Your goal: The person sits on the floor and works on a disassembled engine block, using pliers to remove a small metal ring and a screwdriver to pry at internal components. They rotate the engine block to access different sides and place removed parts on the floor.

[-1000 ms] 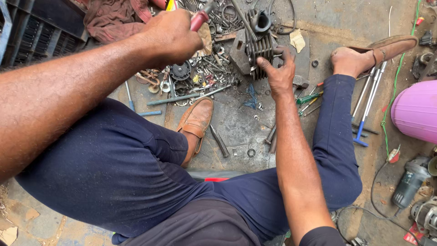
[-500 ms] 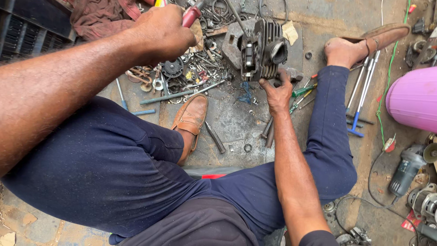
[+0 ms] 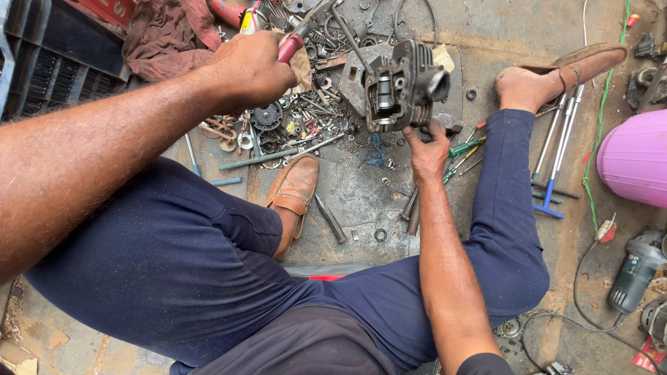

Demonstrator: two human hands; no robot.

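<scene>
My left hand (image 3: 250,66) is raised over the floor, closed around the red handle of a metal tool (image 3: 292,46) whose shaft points up and to the right. My right hand (image 3: 427,149) grips the underside of a dark finned engine cylinder head (image 3: 399,87) and holds it tipped up off a flat metal plate (image 3: 455,76). The tool's tip lies just left of the cylinder head, apart from it. I sit on the ground with both legs spread around the work.
A heap of small gears, washers and bolts (image 3: 299,118) lies left of the cylinder head. T-handle wrenches (image 3: 556,160), a pink rounded object (image 3: 636,156) and an angle grinder (image 3: 636,267) sit at the right. A black crate (image 3: 48,62) and maroon rag (image 3: 170,35) lie at the upper left.
My right hand has tipped the cylinder head up from lying flat and now supports it from below. My left hand keeps the tool raised in about the same place.
</scene>
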